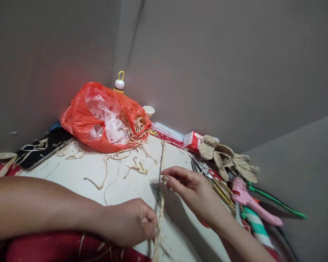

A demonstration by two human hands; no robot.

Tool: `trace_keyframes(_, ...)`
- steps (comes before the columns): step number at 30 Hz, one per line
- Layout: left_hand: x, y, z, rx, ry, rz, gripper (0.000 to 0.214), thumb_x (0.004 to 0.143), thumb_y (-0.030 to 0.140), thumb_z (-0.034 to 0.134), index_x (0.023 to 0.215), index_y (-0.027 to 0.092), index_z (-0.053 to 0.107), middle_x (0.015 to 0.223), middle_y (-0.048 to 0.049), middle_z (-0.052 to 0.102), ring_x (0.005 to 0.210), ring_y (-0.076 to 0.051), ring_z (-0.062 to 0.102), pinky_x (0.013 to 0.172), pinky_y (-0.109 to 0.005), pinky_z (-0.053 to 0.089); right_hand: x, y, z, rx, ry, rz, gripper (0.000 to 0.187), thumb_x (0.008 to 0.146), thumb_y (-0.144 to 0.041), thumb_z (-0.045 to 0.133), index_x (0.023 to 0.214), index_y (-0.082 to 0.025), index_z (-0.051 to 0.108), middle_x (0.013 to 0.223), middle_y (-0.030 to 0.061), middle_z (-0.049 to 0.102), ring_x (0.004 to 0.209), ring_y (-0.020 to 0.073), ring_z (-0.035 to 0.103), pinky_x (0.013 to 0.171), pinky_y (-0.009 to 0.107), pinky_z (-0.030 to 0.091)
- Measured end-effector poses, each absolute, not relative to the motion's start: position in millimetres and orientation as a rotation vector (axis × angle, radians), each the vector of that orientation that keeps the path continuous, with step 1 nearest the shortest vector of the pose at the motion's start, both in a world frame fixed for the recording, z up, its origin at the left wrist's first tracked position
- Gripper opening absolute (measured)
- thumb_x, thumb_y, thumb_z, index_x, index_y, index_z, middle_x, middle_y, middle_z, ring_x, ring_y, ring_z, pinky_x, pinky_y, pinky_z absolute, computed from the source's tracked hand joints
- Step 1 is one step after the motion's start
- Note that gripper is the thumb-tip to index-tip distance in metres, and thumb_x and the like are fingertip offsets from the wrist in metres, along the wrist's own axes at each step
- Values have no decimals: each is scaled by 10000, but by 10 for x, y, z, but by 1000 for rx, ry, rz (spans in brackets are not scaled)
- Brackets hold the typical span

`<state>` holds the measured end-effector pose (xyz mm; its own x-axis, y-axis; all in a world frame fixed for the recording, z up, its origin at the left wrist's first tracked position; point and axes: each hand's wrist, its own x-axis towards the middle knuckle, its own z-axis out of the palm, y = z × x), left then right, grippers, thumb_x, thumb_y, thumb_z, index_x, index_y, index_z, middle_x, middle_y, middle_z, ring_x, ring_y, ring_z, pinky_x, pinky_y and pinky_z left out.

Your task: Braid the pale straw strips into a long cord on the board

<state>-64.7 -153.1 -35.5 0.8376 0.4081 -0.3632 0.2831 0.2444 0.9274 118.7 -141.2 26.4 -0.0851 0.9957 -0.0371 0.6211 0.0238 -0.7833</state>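
A thin braided cord of pale straw-like fibre (161, 203) runs lengthwise over the white tabletop (120, 193), its loose strands trailing off the lower edge of the view. My left hand (135, 223) is closed around its lower part, thumb pressed against the fingers. Higher up, my right hand (186, 185) pinches at the cord between thumb and fingertips. Beyond that hand the cord's far end lies near the back of the table. Loose fibre strips (138, 167) are scattered left of the cord.
A red plastic bag (79, 116) with fibre spilling out stands at the back, beside a paper cup (149, 110) and a bottle (119, 85). On the right lie scissors (214, 175), a pink glue gun (247, 200) and woven straw pieces (224, 156). A black tablet-like slab (41, 153) lies left.
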Motion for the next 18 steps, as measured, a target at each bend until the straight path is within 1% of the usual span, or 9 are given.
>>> trace_keyframes(2, -641, -1543, -378, 1362, 630, 88, 241, 797, 302, 493, 596, 189, 424, 435, 86, 286, 403, -58, 218, 370, -211, 160, 1039, -1253, 131, -1558, -1846, 900, 154, 807, -266, 554, 835, -169, 669, 756, 43, 682, 662, 168, 597, 603, 265, 467)
trace_keyframes(5, -632, -1566, -407, 1368, 687, 72, 193, 768, 258, 510, 602, 186, 444, 434, 88, 273, 401, -54, 213, 370, -210, 146, 823, -1061, 0, -1403, -2126, 809, 153, 820, -191, 534, 859, -170, 681, 826, 54, 696, 741, 170, 618, 684, 266, 467)
trace_keyframes(7, -632, -1576, -405, 1380, 708, 80, 166, 761, 243, 514, 614, 184, 464, 441, 86, 294, 405, -54, 234, 373, -206, 154, 698, -951, -40, -1356, -2322, 672, 180, 845, -198, 527, 936, -178, 682, 873, 59, 694, 782, 171, 623, 719, 265, 454)
trace_keyframes(9, -634, -1577, -374, 1357, 702, 72, 147, 756, 214, 519, 624, 184, 463, 442, 87, 323, 400, -54, 259, 377, -203, 174, 595, -845, -63, -1412, -2459, 506, 198, 863, -214, 516, 991, -193, 666, 895, 59, 688, 796, 177, 621, 714, 264, 434)
trace_keyframes(11, -635, -1569, -322, 1301, 687, 52, 152, 751, 175, 518, 616, 184, 450, 434, 92, 333, 386, -49, 270, 382, -198, 191, 517, -741, -83, -1515, -2518, 387, 180, 857, -194, 506, 951, -194, 660, 869, 64, 683, 768, 188, 615, 672, 271, 406)
trace_keyframes(14, -636, -1551, -257, 1230, 723, -1, 189, 754, 158, 505, 580, 184, 435, 426, 92, 333, 370, -47, 268, 379, -197, 202, 446, -606, -110, -1582, -2534, 357, 158, 835, -147, 486, 837, -184, 639, 782, 72, 671, 685, 191, 587, 596, 272, 347)
trace_keyframes(18, -648, -1541, -285, 1265, 739, 25, 164, 741, 208, 514, 587, 189, 462, 446, 79, 341, 391, -62, 290, 365, -202, 206, 437, -538, -88, -1516, -2552, 444, 151, 812, -129, 483, 703, -190, 568, 634, 19, 597, 578, 147, 505, 546, 253, 296)
